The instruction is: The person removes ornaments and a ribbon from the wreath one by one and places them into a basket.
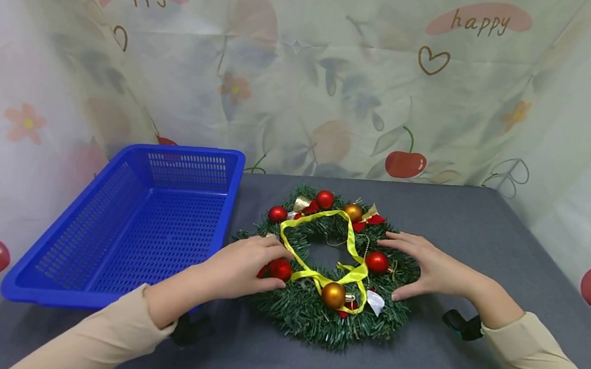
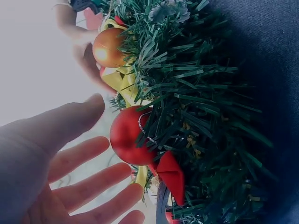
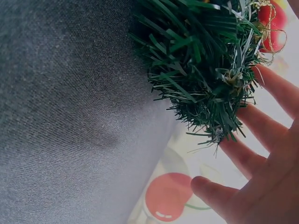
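A green Christmas wreath (image 1: pixel 335 328) lies on the grey table, trimmed with red balls, gold balls, small bows and a loose yellow ribbon (image 1: pixel 349 228). Over its left side is my left hand (image 1: pixel 242 267), thumb and fingers spread beside a red ball (image 1: pixel 281 270). In the left wrist view, that red ball (image 2: pixel 131 135) sits just past the fingertips. My right hand (image 1: pixel 434 268) reaches across the wreath's right edge with fingers extended, close to another red ball (image 1: pixel 377 262). In the right wrist view, its fingertips (image 3: pixel 233 144) overlap the green needles.
Left of the wreath stands a blue plastic basket (image 1: pixel 163 228) with slotted walls. A patterned curtain (image 1: pixel 295 77) hangs behind the table (image 1: pixel 448 211) and along both sides. A gold ball (image 1: pixel 333 295) lies at the wreath's front, next to a white piece (image 1: pixel 375 303).
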Tool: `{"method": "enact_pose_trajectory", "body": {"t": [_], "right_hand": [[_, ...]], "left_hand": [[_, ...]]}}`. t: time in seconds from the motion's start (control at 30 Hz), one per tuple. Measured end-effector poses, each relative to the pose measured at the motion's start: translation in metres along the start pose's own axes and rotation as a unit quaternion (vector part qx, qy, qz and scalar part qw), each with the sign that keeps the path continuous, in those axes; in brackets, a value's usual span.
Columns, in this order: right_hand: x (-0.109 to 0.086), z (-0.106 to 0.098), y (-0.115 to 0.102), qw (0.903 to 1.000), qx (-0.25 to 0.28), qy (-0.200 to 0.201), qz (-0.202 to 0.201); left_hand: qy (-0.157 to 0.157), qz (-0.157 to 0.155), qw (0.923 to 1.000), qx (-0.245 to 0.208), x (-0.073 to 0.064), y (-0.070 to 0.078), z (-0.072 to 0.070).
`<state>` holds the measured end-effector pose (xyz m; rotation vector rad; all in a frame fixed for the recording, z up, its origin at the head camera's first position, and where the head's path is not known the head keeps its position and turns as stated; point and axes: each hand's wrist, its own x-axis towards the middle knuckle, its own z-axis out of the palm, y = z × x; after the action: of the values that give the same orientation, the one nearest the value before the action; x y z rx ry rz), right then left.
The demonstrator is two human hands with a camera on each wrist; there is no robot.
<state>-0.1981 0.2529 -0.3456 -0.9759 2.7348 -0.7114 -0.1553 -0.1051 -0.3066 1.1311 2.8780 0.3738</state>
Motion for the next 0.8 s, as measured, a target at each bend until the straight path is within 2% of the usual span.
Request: {"method": "enact_pose_trajectory", "body": {"t": [0.43,0.8], "right_hand": [[-0.0007,0.0006,-0.0007,1.0000,-0.004,0.003,0.006],[-0.0008,0.0011,-0.0002,1.0000,-0.003,0.004,0.005]], "left_hand": [[-0.002,0.012,0.9998,0.015,0.0031,0.0002,0.0051],[-0.001,0.014,0.9999,0.005,0.0061,-0.0022,0.0080]]}}
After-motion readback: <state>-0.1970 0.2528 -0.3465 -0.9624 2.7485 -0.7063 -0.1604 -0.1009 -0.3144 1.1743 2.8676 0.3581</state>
